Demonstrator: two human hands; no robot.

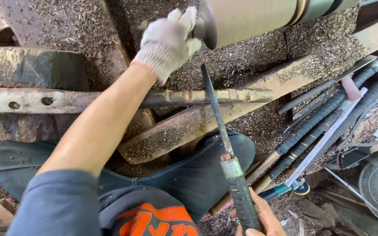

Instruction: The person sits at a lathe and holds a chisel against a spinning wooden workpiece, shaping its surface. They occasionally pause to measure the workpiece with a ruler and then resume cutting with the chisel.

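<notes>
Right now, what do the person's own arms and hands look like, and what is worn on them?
The left hand wears a knitted white work glove with a reddish cuff edge. The left forearm is bare, with a blue-grey sleeve pushed up above the elbow. The right hand is bare, with no glove; its arm is out of view.

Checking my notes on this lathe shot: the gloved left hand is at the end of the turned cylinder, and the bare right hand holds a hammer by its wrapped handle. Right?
Not quite. The head view shows the right hand holding a long chisel, not a hammer, by its wrapped handle. The gloved left hand is indeed at the end of the cylinder.
</notes>
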